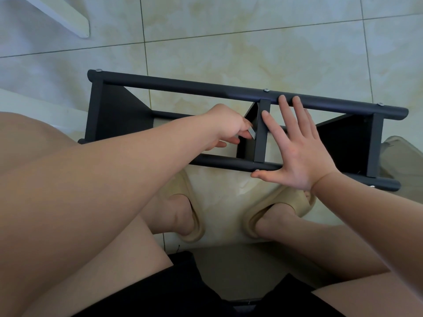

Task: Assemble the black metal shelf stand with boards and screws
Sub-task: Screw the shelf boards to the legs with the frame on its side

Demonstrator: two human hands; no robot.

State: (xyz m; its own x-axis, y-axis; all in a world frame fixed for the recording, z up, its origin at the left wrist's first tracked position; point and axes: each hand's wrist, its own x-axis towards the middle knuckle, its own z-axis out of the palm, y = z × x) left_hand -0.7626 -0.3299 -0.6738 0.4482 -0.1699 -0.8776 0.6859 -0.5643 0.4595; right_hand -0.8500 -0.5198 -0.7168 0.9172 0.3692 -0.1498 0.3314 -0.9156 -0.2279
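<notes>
Tiled floor (pixel 251 42), pale, marbled; white board (pixel 68 17) at far left corner.

Stand (pixel 183 86): black, lying on the floor in front of the slippers (pixel 281 202). Its long axis runs left to right across the view, dipping slightly to the right. Screw heads (pixel 266 90) show along the far rail.

Middle board (pixel 261 138): crosses from far rail to near rail (pixel 229 162), between the two hands.

Left hand (pixel 226 124): reaches inside the frame, just left of the middle board. It pinches a small metal piece (pixel 251 133), probably a key or fastener, pointed at the board's left face. Contact cannot be told.

Right hand (pixel 299 154): flat and spread, with fingers (pixel 286 108) on the far rail and the thumb on the near rail, steadying the stand.

Judgement: the left hand is nearer the joint, and the next move goes rightward into the board.
</notes>
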